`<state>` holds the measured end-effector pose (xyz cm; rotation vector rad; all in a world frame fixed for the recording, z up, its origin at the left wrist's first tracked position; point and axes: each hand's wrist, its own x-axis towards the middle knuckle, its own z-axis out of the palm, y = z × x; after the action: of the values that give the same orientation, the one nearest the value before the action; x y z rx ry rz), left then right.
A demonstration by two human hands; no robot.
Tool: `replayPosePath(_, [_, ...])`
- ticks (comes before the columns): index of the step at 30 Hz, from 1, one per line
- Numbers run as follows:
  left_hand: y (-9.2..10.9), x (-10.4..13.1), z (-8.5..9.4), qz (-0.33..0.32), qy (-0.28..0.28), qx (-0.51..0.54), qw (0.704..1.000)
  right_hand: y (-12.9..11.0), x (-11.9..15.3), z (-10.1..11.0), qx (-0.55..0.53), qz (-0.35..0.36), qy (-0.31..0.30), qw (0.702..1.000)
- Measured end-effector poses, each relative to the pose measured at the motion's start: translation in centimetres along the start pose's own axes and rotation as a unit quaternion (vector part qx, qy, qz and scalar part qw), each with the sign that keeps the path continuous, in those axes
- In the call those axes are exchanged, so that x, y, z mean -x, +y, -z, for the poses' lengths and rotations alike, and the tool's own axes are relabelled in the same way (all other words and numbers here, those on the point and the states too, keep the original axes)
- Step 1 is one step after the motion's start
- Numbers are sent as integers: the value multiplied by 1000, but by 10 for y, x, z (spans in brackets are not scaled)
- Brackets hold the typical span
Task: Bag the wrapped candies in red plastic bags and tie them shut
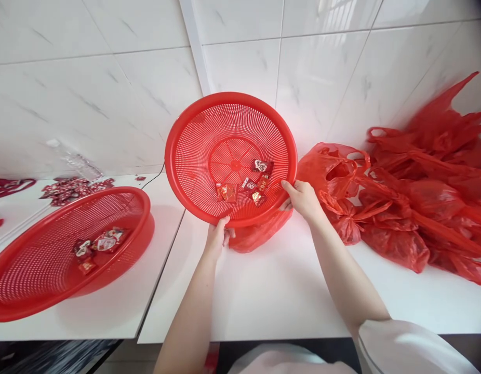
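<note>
Both of my hands grip the rim of a round red plastic mesh basket [232, 124], which is tilted so that its inside faces me. My left hand [218, 236] is closed on the near rim, thumb on top. On the right side of the rim, my right hand [299, 198] is closed in the same way. A few small red wrapped packets [227, 192] lie low inside the basket, toward the near wall. Part of a red plastic bag [259, 236] shows beneath the basket, mostly hidden by it.
To the left stands a second red mesh basket [147, 208] with several packets [108, 240] in it. Behind it are a heap of red packets [65, 191] and a clear plastic bottle [79, 162]. Filled red bags [431, 208] crowd the right side, against the tiled wall [240, 62].
</note>
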<state>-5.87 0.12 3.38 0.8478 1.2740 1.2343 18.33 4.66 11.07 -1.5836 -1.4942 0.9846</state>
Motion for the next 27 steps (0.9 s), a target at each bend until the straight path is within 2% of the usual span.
replayPosePath(4, [2, 1, 2, 9, -21, 4, 1000, 6, -3, 5, -67, 34, -1, 997])
replayPosePath(6, [2, 0, 1, 12, -9, 45, 999, 7, -4, 3, -104, 42, -12, 994])
replayPosePath(9, [0, -2, -1, -24, 32, 137, 990, 10, -7, -1, -130, 68, -45, 988])
replayPosePath(11, [1, -2, -3, -49, 62, 177, 981, 12, -8, -2, -75, 117, -43, 989])
replayPosePath(13, [1, -2, -5, -66, 85, 188, 976, 15, -9, -2, 52, 180, 19, 982])
replayPosePath(15, [2, -2, -7, -84, 95, 190, 974, 19, -9, -1, 202, 208, 87, 953])
replayPosePath(16, [2, -3, -7, -92, 97, 190, 973, 21, -10, 0, 264, 199, 92, 939])
replayPosePath(18, [2, -3, -7, -103, 100, 189, 971, 25, -11, 2, 339, 145, 25, 929])
replayPosePath(20, [1, -4, -7, -113, 101, 188, 970, 26, -10, 5, 361, 83, -88, 925])
replayPosePath(22, [-1, -5, -6, -119, 101, 184, 970, 24, -6, 9, 367, 51, -152, 916])
replayPosePath(23, [-2, -5, -5, -121, 102, 180, 971, 20, -3, 10, 374, 51, -145, 915])
replayPosePath(24, [-3, -5, -5, -122, 103, 174, 972, 16, 2, 11, 385, 63, -109, 914])
replayPosePath(27, [-5, -5, -4, -127, 106, 153, 974, -1, 17, 10, 398, 143, 91, 902])
